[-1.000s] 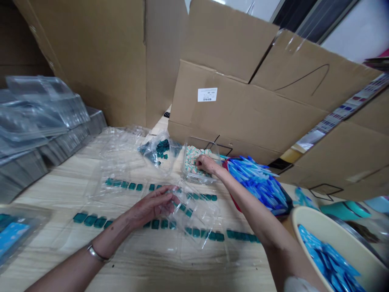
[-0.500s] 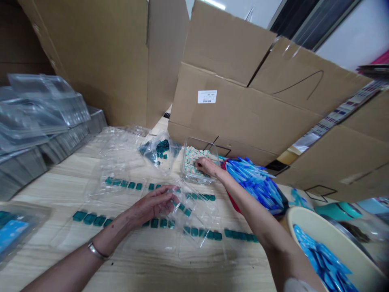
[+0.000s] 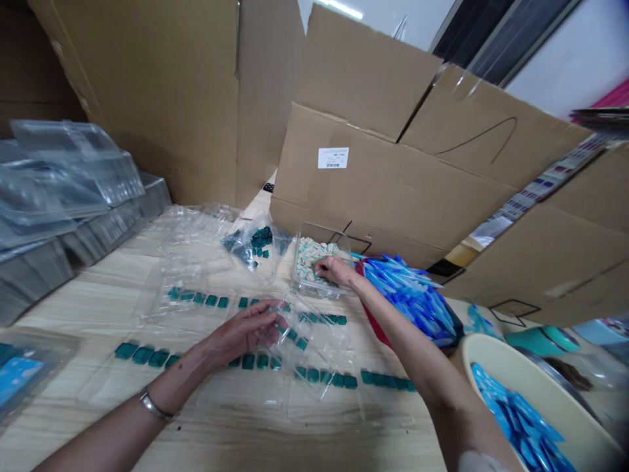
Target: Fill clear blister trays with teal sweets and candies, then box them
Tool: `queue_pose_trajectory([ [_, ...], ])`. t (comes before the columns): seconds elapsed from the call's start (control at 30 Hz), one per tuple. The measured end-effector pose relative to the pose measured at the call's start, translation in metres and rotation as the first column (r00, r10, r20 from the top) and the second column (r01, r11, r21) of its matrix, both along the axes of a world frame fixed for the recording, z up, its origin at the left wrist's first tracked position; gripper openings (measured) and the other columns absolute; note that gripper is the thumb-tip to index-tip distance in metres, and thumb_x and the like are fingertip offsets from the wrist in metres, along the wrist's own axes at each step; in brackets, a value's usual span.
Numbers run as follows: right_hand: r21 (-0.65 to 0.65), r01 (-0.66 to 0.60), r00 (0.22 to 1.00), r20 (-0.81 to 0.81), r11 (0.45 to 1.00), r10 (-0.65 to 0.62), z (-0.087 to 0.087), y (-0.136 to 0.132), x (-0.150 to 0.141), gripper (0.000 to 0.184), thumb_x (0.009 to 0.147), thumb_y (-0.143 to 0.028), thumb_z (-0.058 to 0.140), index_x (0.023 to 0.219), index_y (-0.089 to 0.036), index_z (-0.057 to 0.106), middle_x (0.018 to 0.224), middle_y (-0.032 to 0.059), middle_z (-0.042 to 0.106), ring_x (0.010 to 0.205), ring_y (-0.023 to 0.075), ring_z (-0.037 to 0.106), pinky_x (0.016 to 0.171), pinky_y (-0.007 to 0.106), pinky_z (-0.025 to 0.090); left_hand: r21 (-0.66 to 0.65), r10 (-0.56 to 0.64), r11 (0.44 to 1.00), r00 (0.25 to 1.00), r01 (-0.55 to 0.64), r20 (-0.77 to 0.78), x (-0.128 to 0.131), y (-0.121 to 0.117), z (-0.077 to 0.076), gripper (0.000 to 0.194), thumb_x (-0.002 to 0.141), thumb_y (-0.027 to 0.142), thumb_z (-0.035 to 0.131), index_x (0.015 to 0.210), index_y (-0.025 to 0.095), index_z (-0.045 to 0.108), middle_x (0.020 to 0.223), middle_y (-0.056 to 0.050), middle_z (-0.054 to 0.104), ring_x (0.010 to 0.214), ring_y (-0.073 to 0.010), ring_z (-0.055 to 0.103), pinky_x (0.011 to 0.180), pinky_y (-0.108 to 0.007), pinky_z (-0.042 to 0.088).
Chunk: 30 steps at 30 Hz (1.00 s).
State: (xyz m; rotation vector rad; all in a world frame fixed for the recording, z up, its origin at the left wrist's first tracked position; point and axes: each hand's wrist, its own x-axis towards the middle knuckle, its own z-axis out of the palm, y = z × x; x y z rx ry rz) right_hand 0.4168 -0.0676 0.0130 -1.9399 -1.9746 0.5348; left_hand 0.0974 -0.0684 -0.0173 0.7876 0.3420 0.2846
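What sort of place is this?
Probably a small packing workroom: stacks of clear plastic trays, rows of teal tiles set out on a table, and large cardboard boxes around it.

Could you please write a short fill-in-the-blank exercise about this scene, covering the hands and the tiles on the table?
The ____ hand rests in a clear plastic tub of pale tiles.
The metal bracelet is on the ____ wrist.
The square tiles set in rows on the table are ____.

Missing words: right; left; teal.
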Motion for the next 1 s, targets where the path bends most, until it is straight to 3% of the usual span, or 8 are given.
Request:
queue_pose_trajectory([
  [0.13, -0.026, 0.219, 0.956, -0.196, 0.975, -0.22, 0.005, 0.001, 0.009, 0.004, 0.068, -0.017, 0.058, 0.071, -0.014, 0.059, 0.058, -0.0024, 0.055, 0.054, 0.0091, 0.048, 0.053, 0.019, 0.037, 0.008, 0.004, 1.0, 1.0, -0.004, -0.007, 0.0, 0.0, 0.0, 0.035, 0.079, 0.029, 0.063, 0.113, 0.019, 0.059, 0.096, -0.007, 0.064, 0.072, -0.0108, 0.06, 0.066, -0.023, 0.045],
  [0.4, -0.243, 0.188, 0.908, -0.327, 0.952, -0.263, 0.015, 0.007, 0.014, 0.007, 0.063, -0.018, 0.066, 0.068, -0.012, 0.064, 0.054, -0.0014, 0.06, 0.049, 0.0091, 0.053, 0.052, 0.021, 0.046, -0.003, 0.001, 1.0, 1.0, -0.001, -0.006, 0.0, 0.0, 0.0, 0.033, 0.081, 0.027, 0.061, 0.112, 0.019, 0.059, 0.096, -0.007, 0.064, 0.074, -0.0117, 0.06, 0.068, -0.023, 0.045],
  [0.5, -0.308, 0.181, 0.901, -0.329, 0.934, -0.283, 0.009, 0.013, 0.009, 0.006, 0.061, -0.014, 0.068, 0.067, -0.012, 0.065, 0.053, -0.0028, 0.06, 0.045, 0.0071, 0.051, 0.048, 0.019, 0.044, -0.008, 0.002, 1.0, 1.0, -0.002, -0.009, 0.0, 0.0, -0.001, 0.033, 0.081, 0.026, 0.061, 0.113, 0.019, 0.058, 0.096, -0.007, 0.064, 0.075, -0.0116, 0.06, 0.068, -0.023, 0.046],
  [0.7, -0.261, 0.227, 0.91, -0.286, 0.938, -0.3, -0.006, 0.016, 0.009, 0.008, 0.063, -0.008, 0.065, 0.068, -0.013, 0.061, 0.05, -0.0055, 0.055, 0.042, 0.0059, 0.048, 0.043, 0.016, 0.038, -0.002, 0.008, 1.0, 1.0, -0.009, -0.017, 0.0, 0.001, 0.0, 0.033, 0.081, 0.026, 0.061, 0.113, 0.019, 0.058, 0.094, -0.006, 0.064, 0.074, -0.0115, 0.06, 0.067, -0.022, 0.045],
  [0.87, -0.251, 0.216, 0.933, -0.233, 0.944, -0.276, -0.006, 0.014, 0.013, 0.008, 0.067, -0.013, 0.066, 0.073, -0.014, 0.061, 0.054, -0.0051, 0.056, 0.045, 0.0064, 0.05, 0.047, 0.017, 0.04, -0.003, -0.001, 1.0, 1.0, 0.001, -0.009, 0.0, 0.001, -0.001, 0.032, 0.082, 0.026, 0.06, 0.113, 0.018, 0.058, 0.094, -0.006, 0.064, 0.074, -0.0108, 0.059, 0.067, -0.022, 0.045],
  [1.0, -0.212, 0.211, 0.956, -0.16, 0.954, -0.247, -0.006, 0.014, 0.014, 0.02, 0.058, -0.016, 0.074, 0.075, -0.014, 0.063, 0.059, -0.0047, 0.057, 0.05, 0.0069, 0.049, 0.049, 0.018, 0.038, -0.004, 0.006, 1.0, 1.0, -0.006, -0.021, 0.0, 0.002, -0.002, 0.034, 0.081, 0.027, 0.061, 0.114, 0.018, 0.058, 0.096, -0.007, 0.064, 0.074, -0.0114, 0.059, 0.068, -0.024, 0.046],
])
